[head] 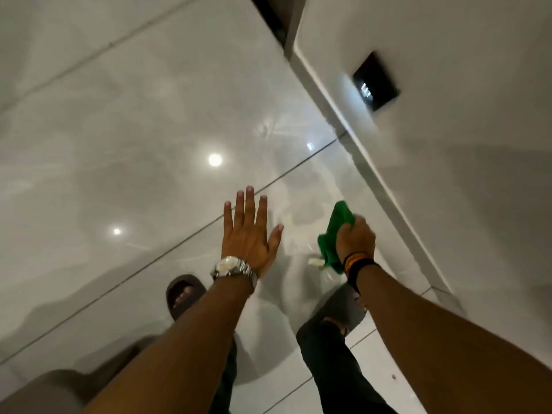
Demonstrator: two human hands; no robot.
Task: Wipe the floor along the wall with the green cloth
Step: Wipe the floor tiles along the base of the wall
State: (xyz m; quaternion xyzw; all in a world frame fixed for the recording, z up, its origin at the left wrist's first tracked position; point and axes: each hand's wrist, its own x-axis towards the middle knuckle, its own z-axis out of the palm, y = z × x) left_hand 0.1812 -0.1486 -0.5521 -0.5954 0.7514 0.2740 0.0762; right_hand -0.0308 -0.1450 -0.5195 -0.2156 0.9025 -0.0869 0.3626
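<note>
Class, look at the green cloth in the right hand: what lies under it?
Below the cloth gripped in the right hand is glossy floor tile, and a small pale object pokes out at its lower edge. What that object is stays unclear; the cloth covers part of it.

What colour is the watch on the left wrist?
Silver metal with a pale face; the watch shows in the head view, just behind the open left hand.

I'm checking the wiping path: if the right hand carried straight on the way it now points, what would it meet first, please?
Probably the baseboard at the wall's foot. The right hand, closed on the green cloth, points up and slightly right, with only glossy floor between. Depth is unclear, so it may run alongside awhile.
</note>
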